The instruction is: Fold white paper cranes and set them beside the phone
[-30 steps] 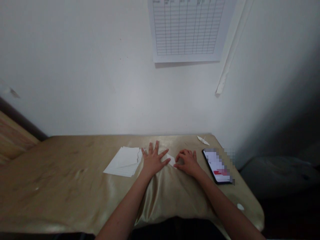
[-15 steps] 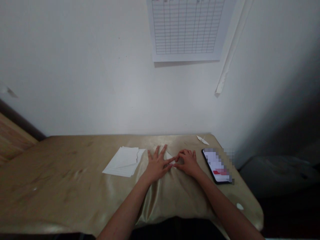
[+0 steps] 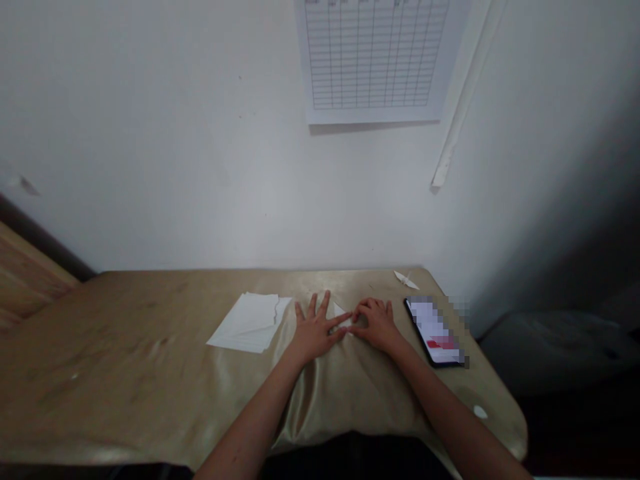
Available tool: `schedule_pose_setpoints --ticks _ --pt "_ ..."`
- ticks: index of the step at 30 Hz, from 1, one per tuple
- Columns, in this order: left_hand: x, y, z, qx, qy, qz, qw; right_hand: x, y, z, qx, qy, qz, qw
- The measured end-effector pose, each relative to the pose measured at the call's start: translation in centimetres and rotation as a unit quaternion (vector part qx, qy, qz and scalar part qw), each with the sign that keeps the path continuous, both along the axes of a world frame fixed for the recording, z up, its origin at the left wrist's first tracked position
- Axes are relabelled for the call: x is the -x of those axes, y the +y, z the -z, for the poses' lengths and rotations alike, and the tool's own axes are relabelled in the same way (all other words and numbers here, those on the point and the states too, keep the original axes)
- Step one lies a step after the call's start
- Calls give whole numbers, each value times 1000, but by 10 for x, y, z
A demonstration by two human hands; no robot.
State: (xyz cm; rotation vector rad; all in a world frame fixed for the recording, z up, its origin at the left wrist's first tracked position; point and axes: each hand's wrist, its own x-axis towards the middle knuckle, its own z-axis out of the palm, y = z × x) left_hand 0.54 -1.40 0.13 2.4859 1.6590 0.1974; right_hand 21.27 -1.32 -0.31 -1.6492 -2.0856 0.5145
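A small piece of white folded paper (image 3: 340, 312) lies on the table, partly hidden by my fingers. My left hand (image 3: 315, 335) rests flat with its fingers spread; its index finger and thumb press on the paper's left and near parts. From the other side, my right hand (image 3: 379, 328) has its fingers curled, with thumb and index finger at the paper's right edge. Left of my hands is a loose stack of white paper sheets (image 3: 245, 325), one with a torn edge.
A phone (image 3: 433, 330) with a lit screen lies to the right. Behind it is a small folded white paper shape (image 3: 406, 280). A white scrap (image 3: 480, 412) sits near the right corner of the gold-covered table (image 3: 150, 393). A printed grid sheet (image 3: 373, 63) hangs on the wall.
Almost nothing differs. The fingers of my left hand have shifted very slightly, and the whole view has moved a little; both hands stay at the paper.
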Motion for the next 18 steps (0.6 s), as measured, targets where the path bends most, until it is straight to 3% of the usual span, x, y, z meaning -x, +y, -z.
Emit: schedule_pose_setpoints --ticks 6,18 --pt "1 5 0 20 7 -40 999 -1 0 1 1 -10 6 1000" --pt "2 18 3 -32 6 -94 995 -1 -4 -3 -6 -15 3 1000"
